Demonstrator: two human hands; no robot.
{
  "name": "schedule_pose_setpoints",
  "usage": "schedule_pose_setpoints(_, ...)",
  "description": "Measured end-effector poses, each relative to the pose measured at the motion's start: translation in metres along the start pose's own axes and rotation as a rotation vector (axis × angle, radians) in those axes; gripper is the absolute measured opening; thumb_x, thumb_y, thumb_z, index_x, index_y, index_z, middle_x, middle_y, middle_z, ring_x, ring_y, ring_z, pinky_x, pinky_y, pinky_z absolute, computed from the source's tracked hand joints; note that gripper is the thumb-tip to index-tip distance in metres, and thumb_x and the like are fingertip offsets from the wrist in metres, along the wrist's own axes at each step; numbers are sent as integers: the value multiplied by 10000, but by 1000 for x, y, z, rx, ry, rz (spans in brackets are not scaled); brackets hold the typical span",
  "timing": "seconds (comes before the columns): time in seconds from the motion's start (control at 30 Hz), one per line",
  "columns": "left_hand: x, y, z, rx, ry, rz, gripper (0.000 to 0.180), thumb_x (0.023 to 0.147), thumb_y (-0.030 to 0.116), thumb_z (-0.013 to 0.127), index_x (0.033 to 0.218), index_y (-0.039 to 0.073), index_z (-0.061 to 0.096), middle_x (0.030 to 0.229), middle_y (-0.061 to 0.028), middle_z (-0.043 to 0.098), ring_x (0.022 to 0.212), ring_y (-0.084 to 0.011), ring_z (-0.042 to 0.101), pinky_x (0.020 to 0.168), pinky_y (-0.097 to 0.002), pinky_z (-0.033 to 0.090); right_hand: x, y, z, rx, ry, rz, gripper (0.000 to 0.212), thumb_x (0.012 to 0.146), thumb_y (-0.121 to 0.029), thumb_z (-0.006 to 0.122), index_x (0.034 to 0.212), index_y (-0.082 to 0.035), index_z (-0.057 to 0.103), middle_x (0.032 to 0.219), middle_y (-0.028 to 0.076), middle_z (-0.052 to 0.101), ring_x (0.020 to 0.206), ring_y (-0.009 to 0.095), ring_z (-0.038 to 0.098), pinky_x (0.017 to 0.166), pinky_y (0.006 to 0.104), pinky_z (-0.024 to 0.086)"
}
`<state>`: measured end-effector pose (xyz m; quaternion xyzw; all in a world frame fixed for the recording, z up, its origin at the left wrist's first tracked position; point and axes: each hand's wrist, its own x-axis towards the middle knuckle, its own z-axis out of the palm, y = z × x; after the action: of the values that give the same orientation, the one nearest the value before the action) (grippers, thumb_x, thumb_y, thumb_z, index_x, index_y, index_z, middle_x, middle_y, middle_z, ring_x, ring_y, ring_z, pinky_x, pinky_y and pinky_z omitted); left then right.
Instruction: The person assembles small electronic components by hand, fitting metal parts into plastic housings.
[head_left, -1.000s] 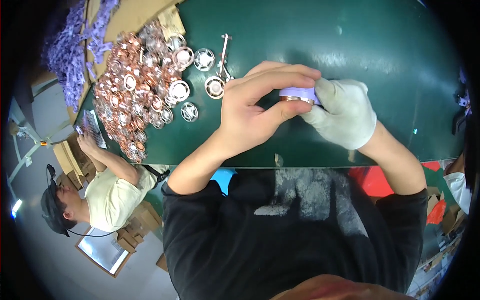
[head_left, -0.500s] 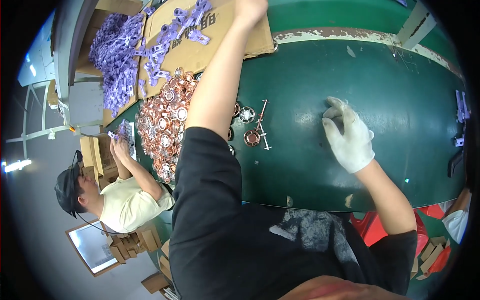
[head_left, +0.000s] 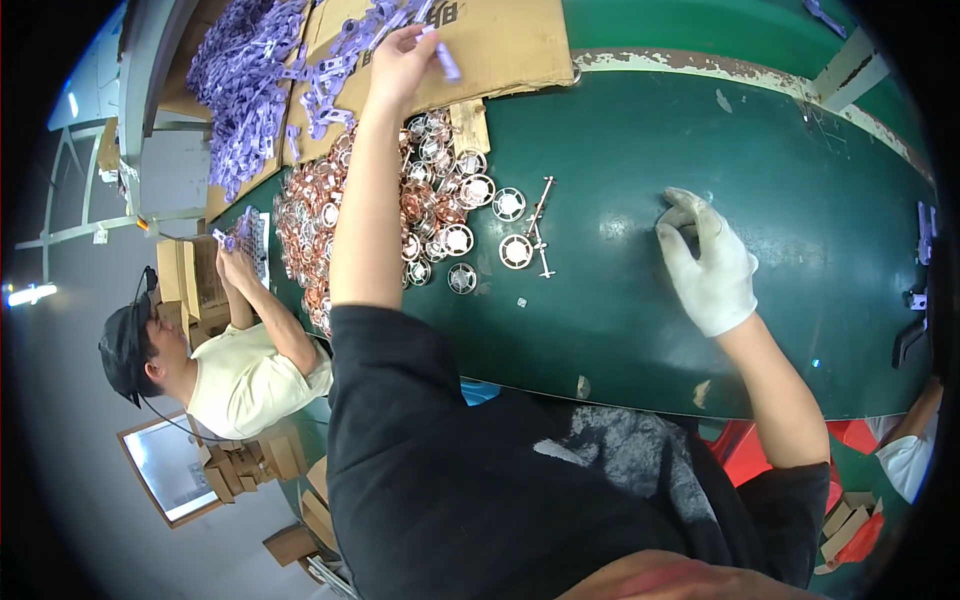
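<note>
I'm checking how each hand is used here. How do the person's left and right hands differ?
The left hand is bare; the right hand wears a white glove. The left hand is stretched far out over the cardboard sheet and pinches a small purple part; the right hand holds nothing and rests, fingers curled, on the green table. Both belong to the same person in the black shirt.

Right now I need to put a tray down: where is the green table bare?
Bare green table lies between the metal rods and the gloved right hand, and nearer the front edge. Crowded: copper discs and purple parts around the left hand.
</note>
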<state>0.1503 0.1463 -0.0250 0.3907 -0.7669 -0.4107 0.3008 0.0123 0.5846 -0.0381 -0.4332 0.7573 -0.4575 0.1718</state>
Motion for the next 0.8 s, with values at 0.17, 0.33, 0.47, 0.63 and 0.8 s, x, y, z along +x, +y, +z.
schedule_pose_setpoints(0.17, -183, 94, 56, -493, -438, 100, 458, 929, 35, 711, 1336, 33, 501, 1159, -69, 639, 1043, -159, 652, 929, -301, 541, -4, -4, 2, 152, -49, -66, 546, 868, -170, 736, 1365, -37, 550, 1092, 138, 713, 967, 256, 719, 859, 343, 562)
schedule_pose_setpoints(0.33, -293, 115, 73, -529, -489, 206, 428, 847, -125, 685, 1232, 17, 561, 1278, -119, 477, 1168, -246, 598, 1008, -379, 542, -19, 4, -2, 165, -496, -39, 516, 798, -293, 818, 1240, -84, 653, 1011, 148, 724, 917, 302, 723, 827, 389, 555)
schedule_pose_setpoints(0.47, -305, 76, 45, -323, -201, 246, 309, 822, -137, 685, 1109, -24, 664, 1151, -134, 600, 996, -221, 700, 889, -314, 592, -12, -31, -1, -17, -526, 4, 370, 835, -224, 773, 1170, -90, 692, 840, 98, 700, 759, 205, 677, 751, 319, 545)
schedule_pose_setpoints(0.63, -345, 76, 61, -234, -181, 231, 264, 804, -129, 699, 1029, 8, 713, 1036, -119, 659, 843, -238, 690, 702, -320, 563, -27, -20, 13, -158, -479, -144, 410, 785, -172, 778, 1184, -128, 692, 930, 74, 730, 800, 259, 722, 747, 345, 576)
schedule_pose_setpoints(0.8, -326, 61, 36, 219, 43, 430, 321, 783, -162, 611, 1011, 35, 722, 1045, -121, 644, 853, -285, 658, 708, -344, 542, -33, -26, 17, -216, -359, -244, 424, 737, -121, 780, 1152, -138, 695, 1029, 75, 716, 884, 288, 722, 792, 391, 584)
